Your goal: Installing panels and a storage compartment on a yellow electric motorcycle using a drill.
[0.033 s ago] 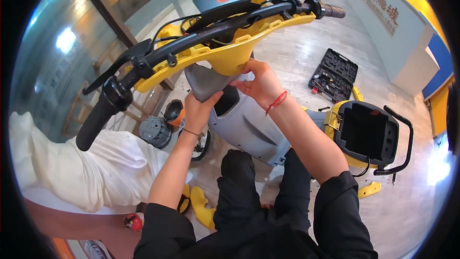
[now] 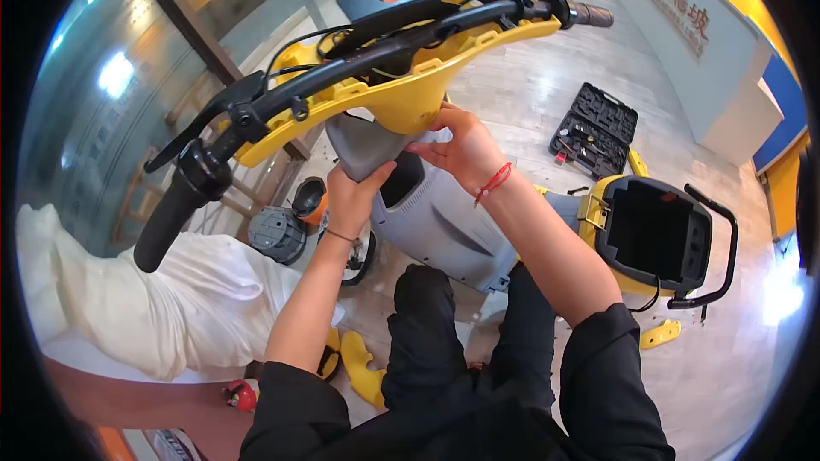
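Observation:
A scooter with black handlebars [image 2: 376,65] and a yellow handlebar cover [image 2: 430,90] stands in front of me. Just under that cover is a curved grey plastic panel [image 2: 366,143]. My left hand [image 2: 356,194] holds its lower edge, thumb on the near face. From the right, my right hand [image 2: 465,149] grips the panel's right side, its upper fingers against the underside of the yellow cover; its fingertips are partly hidden. Beneath both hands lies the scooter's larger grey body panel [image 2: 444,226], with a dark opening at its top.
An open black tool case [image 2: 595,130] lies on the floor at the right. Nearer is the scooter's rear, with an open black storage bin [image 2: 645,230]. A white cloth [image 2: 184,290] drapes at left, beside a grey bucket-like part [image 2: 278,235]. Yellow panels [image 2: 362,367] lie by my legs.

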Available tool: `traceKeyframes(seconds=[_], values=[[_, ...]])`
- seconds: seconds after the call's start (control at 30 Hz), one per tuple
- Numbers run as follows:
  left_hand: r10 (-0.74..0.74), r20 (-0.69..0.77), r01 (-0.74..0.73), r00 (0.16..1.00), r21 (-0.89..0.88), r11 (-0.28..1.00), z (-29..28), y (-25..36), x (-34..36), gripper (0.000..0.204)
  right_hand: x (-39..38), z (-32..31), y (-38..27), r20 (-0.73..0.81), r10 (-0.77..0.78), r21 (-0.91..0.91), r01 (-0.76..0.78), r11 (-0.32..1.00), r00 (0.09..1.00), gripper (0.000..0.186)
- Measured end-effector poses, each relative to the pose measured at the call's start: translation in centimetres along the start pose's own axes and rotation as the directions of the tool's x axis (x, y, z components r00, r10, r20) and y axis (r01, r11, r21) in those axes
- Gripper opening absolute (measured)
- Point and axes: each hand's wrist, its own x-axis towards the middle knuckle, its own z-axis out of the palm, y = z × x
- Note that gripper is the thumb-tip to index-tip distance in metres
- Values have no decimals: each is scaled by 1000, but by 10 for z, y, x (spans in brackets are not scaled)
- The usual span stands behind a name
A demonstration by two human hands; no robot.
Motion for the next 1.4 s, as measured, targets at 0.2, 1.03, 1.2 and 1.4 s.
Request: traceKeyframes(seconds=[0.2,1.03,1.2,1.4], values=[[68,-104,-90,992,-225,970,17,-5,-2,22,-19,-121,105,-403,-271,-339,132,932,874,46],[-32,-82,13,996,-216,976,-36,-24,-33,65,-29,-266,427,-501,475,782,144,606,724,67],[17,-111,-41,994,-216,976,-37,-24,-12,63,-28,-245,408,-626,410,686,217,694,664,55],[33,-38,-41,999,-226,973,-59,-37,-9,65,-15,-261,389,-633,254,682,372,630,731,61]])
